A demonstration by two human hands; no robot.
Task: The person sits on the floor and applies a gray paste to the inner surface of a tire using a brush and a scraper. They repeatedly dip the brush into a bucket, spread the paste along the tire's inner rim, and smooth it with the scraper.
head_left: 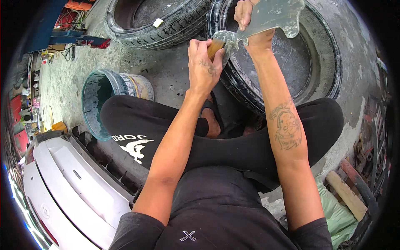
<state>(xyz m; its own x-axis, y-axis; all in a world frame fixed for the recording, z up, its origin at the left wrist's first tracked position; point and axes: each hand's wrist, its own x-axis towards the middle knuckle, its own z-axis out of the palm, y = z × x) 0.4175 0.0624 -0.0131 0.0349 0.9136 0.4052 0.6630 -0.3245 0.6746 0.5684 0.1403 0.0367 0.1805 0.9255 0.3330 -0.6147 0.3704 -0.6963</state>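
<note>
My left hand (203, 66) is closed around the wooden handle (215, 48) of a putty knife, whose smeared, shiny blade (229, 38) points to the right. The blade meets the lower left corner of a flat grey plate (277, 16), which looks coated with a grey paste. My right hand (245, 16) grips that plate; its fingers curl at the left edge, while the plate covers much of the palm. Both hands are over the rim of a tire (333, 58) lying flat on the floor.
Another tire (162, 29) lies at the far left, a small white piece (158, 23) on its tread. Nearer stands a green bucket (85, 108) beside a stained pail (141, 87). A white car body part (79, 179) is lower left; a wooden piece (346, 196) lies at the right.
</note>
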